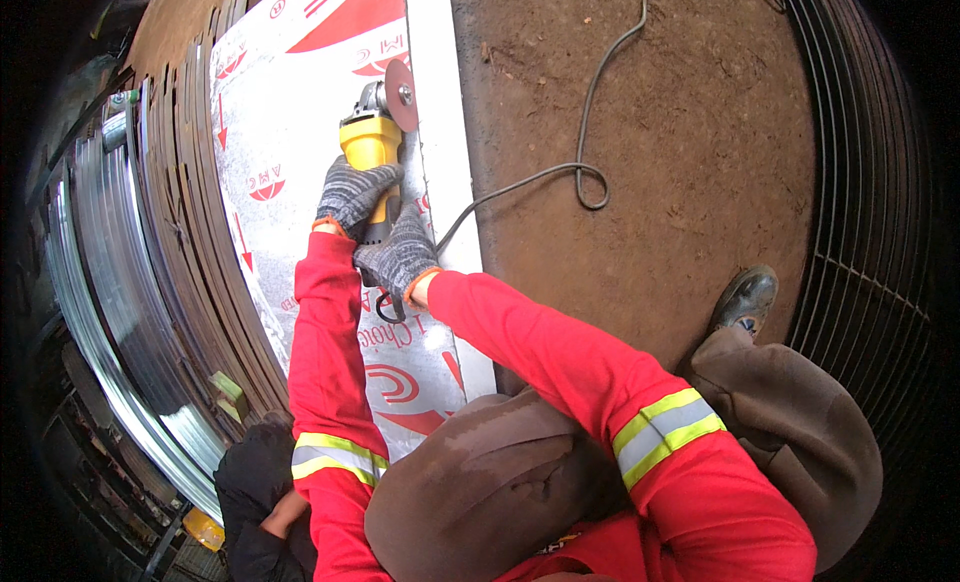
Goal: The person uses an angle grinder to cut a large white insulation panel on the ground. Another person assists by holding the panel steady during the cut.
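A yellow and black angle grinder [371,142] is held in both my gloved hands over a white sheet [300,112] printed in red. My left hand [352,194] wraps round the front of its body, behind the metal head. Further back, my right hand [402,252] grips the rear of the body. The reddish cutting disc [401,95] stands on edge at a long cut line in the sheet, beside a plain white strip [443,112]. Whether the disc touches the sheet I cannot tell. Both gloves are grey knit with orange cuffs.
A dark cable [580,167] loops over the brown dirt ground [690,132] on the right. Dark metal bars [870,182] line the far right. Long metal lengths [130,272] lie along the left. Near the lower left is another person's dark-clothed arm [265,492].
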Motion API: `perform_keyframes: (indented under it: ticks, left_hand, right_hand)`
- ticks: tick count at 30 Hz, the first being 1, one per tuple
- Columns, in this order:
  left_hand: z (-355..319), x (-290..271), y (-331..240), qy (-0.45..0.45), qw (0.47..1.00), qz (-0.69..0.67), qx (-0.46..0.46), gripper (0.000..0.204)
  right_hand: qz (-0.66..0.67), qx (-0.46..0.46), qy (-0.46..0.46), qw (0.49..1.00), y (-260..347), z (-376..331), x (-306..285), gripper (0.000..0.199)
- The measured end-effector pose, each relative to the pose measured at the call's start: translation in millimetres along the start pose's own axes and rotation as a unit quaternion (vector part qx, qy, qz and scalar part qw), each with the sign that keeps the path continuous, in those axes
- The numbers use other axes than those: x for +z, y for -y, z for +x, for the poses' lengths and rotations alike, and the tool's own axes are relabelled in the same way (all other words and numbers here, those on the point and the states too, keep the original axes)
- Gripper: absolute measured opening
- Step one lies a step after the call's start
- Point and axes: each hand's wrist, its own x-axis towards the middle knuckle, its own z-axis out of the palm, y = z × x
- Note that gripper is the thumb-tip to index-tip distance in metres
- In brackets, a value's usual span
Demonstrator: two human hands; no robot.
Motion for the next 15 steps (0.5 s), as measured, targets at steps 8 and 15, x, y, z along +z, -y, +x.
perform_keyframes:
  ticks: [8,15]
  left_hand:
    - [-1,-1,6,-0.007,1.0,0.029,0.006,0.042]
    - [-3,1,10,-0.006,1.0,0.009,0.003,0.041]
  right_hand:
    - [-0.005,0.007,0.016,1.0,3,-9,-4,0.107]
    - [0.001,0.009,0.01,1.0,3,-11,-4,0.11]
